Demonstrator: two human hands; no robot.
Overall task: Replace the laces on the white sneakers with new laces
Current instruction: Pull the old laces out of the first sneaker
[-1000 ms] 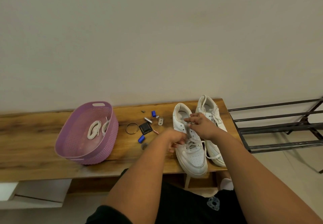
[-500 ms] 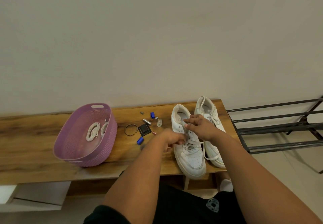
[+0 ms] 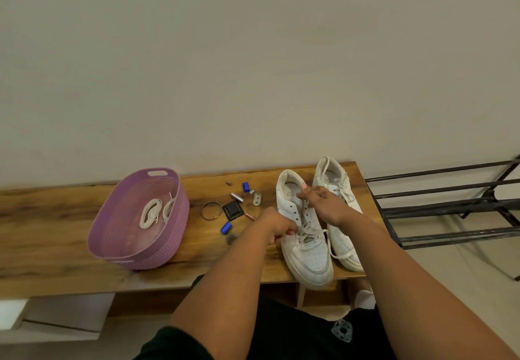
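Two white sneakers stand side by side on the wooden bench (image 3: 56, 247), toes toward me. The left sneaker (image 3: 308, 258) has its old grey-white lace (image 3: 309, 233) pulled loose from the upper eyelets and bunched at mid-tongue. My left hand (image 3: 277, 226) pinches that lace at the shoe's left side. Fingers spread, my right hand (image 3: 323, 202) rests on the left sneaker's tongue near the collar. The right sneaker (image 3: 337, 199), partly behind my right hand, is still laced. Two coiled new laces (image 3: 153, 213) lie in the purple basket (image 3: 168, 252).
Small items lie between basket and shoes: a metal ring (image 3: 211, 210), a black square piece (image 3: 233, 211), blue caps (image 3: 226, 228) and little metal parts (image 3: 237, 197). A black metal rack (image 3: 450, 205) stands to the right of the bench. The wall runs close behind.
My right hand has opened and lifted its fingers toward the left sneaker's collar. More of the upper eyelets now show bare. My left hand stays on the lace.
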